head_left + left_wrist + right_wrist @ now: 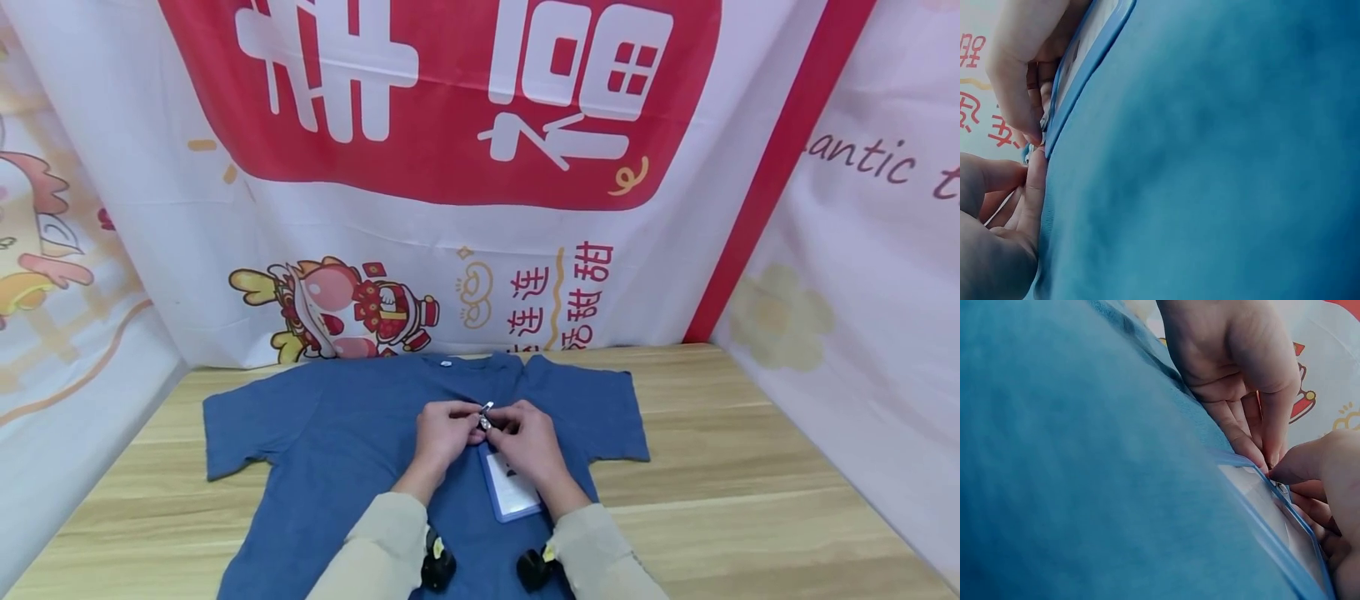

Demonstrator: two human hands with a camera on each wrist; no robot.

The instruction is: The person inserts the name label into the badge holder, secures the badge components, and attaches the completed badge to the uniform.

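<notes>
Wooden table (750, 500) | blue T-shirt (337, 442) | both hands pinch badge clip (486, 414)

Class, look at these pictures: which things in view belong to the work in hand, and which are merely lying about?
In use:
- left hand and right hand, both pinching the metal clip
- badge holder, lying on the shirt
- blue T-shirt, spread flat

Lying about:
- wooden table
- printed backdrop
</notes>
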